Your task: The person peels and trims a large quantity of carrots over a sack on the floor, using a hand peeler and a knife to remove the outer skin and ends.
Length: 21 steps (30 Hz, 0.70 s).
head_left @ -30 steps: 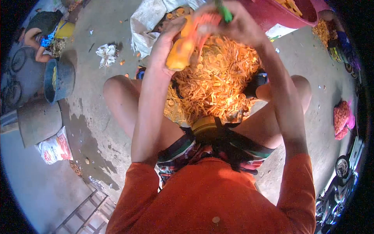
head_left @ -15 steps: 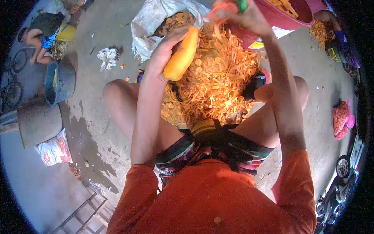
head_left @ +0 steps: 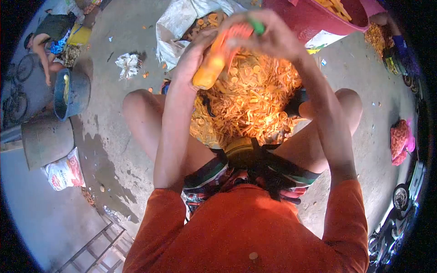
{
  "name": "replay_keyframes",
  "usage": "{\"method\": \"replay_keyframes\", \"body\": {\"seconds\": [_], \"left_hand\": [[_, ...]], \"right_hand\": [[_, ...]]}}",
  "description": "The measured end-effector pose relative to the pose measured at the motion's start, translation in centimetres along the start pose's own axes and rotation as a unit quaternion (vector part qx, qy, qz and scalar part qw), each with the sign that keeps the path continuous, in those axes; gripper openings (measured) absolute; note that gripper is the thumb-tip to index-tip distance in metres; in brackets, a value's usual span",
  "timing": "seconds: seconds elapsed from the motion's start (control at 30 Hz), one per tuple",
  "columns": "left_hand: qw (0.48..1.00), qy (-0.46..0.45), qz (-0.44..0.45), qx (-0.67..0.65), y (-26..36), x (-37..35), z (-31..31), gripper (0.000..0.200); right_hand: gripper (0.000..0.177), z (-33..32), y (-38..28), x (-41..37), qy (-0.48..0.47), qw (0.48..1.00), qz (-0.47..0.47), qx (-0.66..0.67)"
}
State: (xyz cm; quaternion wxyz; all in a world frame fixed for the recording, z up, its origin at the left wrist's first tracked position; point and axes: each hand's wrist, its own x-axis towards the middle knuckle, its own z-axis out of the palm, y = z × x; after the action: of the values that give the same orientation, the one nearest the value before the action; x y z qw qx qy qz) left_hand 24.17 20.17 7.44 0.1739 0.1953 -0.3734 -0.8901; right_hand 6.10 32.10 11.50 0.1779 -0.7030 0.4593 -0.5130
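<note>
My left hand point(head_left: 189, 61) is closed around a thick, peeled-looking orange carrot point(head_left: 207, 76), which is tilted with its lower end toward me. Over the carrot's upper part, my right hand point(head_left: 280, 40) grips a peeler point(head_left: 256, 26) with a green end and an orange-red part. Motion blurs the peeler's front and the fingers near it, so the blade's contact cannot be made out. Below both hands, between my legs, lies a big heap of carrot peelings point(head_left: 259, 102) with round cut ends among the strips.
A white sack point(head_left: 166, 34) with carrot pieces stands beyond my left hand. The dark red tub point(head_left: 305, 20) at the upper right holds peeled carrots. Farther left are a blue-grey bucket point(head_left: 77, 95) and another person point(head_left: 50, 34). A red mesh bag point(head_left: 399, 141) lies right.
My right hand has swung left and down from beside the red tub to the carrot, bringing the peeler over it. The left hand still holds the carrot, slightly lower.
</note>
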Motion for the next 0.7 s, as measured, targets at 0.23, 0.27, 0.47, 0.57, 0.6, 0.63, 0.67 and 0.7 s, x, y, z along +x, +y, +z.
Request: {"method": "replay_keyframes", "body": {"seconds": [0.23, 0.27, 0.47, 0.57, 0.6, 0.63, 0.67, 0.7], "left_hand": [[0.979, -0.044, -0.103, -0.171, -1.3, -0.3, -1.3, 0.041], [0.979, 0.008, -0.099, -0.177, -2.7, -0.1, -1.8, 0.041], [0.998, 0.022, -0.051, -0.036, -2.0, 0.0, 0.8, 0.038], [0.999, 0.022, -0.003, -0.024, -2.0, -0.1, 0.6, 0.046], [0.999, 0.023, -0.004, -0.026, -1.6, -0.4, 0.8, 0.046], [0.998, 0.016, -0.035, -0.049, -0.9, -0.7, 0.8, 0.046], [0.995, 0.01, -0.064, -0.071, -0.4, -0.9, 0.9, 0.046], [0.998, 0.023, -0.05, -0.018, -0.4, -0.8, 0.8, 0.052]], "right_hand": [[0.016, -7.0, 3.3, -0.7, 0.16, 0.963, 0.007, -0.216], [0.015, -6.2, 1.4, -0.6, 0.145, 0.967, 0.121, -0.172], [0.014, -6.0, -1.4, -0.1, 0.131, 0.944, 0.269, -0.137], [0.019, -6.3, -0.6, -0.4, 0.116, 0.947, 0.234, -0.189], [0.027, -6.3, 0.1, -0.9, 0.107, 0.949, 0.177, -0.238], [0.027, -6.1, 0.8, -1.5, 0.106, 0.949, 0.177, -0.237], [0.024, -5.7, 1.6, -2.1, 0.04, 0.937, 0.208, -0.277], [0.025, -5.2, 1.9, -2.2, -0.027, 0.918, 0.237, -0.316]]}}
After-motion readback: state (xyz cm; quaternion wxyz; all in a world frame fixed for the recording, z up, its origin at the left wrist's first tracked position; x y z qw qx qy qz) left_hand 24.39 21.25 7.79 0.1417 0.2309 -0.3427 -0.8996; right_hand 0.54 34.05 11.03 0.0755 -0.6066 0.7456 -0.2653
